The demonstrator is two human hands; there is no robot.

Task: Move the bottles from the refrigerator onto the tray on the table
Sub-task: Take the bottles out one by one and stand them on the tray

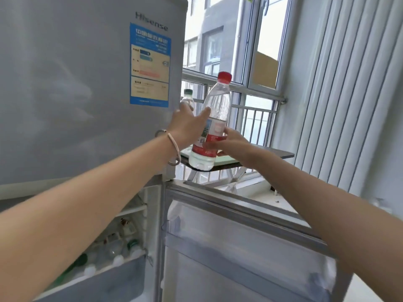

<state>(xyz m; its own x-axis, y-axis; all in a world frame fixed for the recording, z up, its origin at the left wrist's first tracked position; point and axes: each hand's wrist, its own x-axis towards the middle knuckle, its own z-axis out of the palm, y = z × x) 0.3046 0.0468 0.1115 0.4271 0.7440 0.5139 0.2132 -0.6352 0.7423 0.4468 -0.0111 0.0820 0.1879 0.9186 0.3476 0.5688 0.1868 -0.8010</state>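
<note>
While both hands close around it, the red-capped bottle (212, 118) hangs tilted in the air, its base just above the pale green tray (226, 159) on the small table (281, 154) by the window. The left hand (187, 125) wraps the shoulder of the bottle from the refrigerator side, thumb laid up the clear plastic; the right hand (231, 141) grips the red label lower down, fingers curled round it. A second bottle with a green cap (188, 98) stands behind the left hand, apparently on the tray already, though its base is hidden. Below, the refrigerator (87, 94) has its lower door (239, 247) swung open, and more bottles (113, 251) lie in the drawer. I'd say this is the carrying step, nearly at the set-down: the next move calls for righting the bottle, lowering it beside the green-capped one without knocking it, then letting go.
</note>
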